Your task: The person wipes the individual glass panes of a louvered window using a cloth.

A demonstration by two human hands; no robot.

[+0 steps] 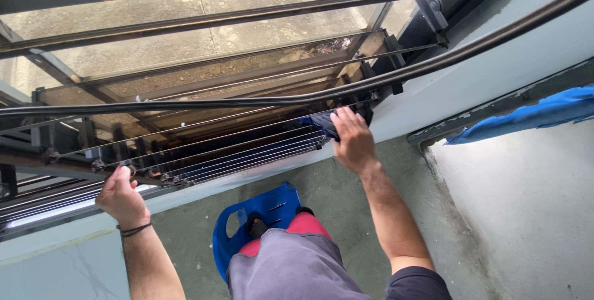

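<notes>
My right hand (pixel 351 139) is raised to the right end of a row of thin metal window bars (pixel 247 145) and presses a dark blue cloth (pixel 318 122) against them. My left hand (pixel 120 196), with a thin dark band at the wrist, grips the lower bar of the grille (pixel 142 179) at the left. I stand on a blue plastic stool (pixel 257 216); my knee in grey and red shorts (pixel 291 257) hides most of it.
A thick dark curved rail (pixel 433 65) crosses in front of the window. Beyond the bars lies a concrete roof slab (pixel 204 46). A blue cloth (pixel 532 114) hangs over a ledge at the right. Grey concrete floor (pixel 365 207) lies below.
</notes>
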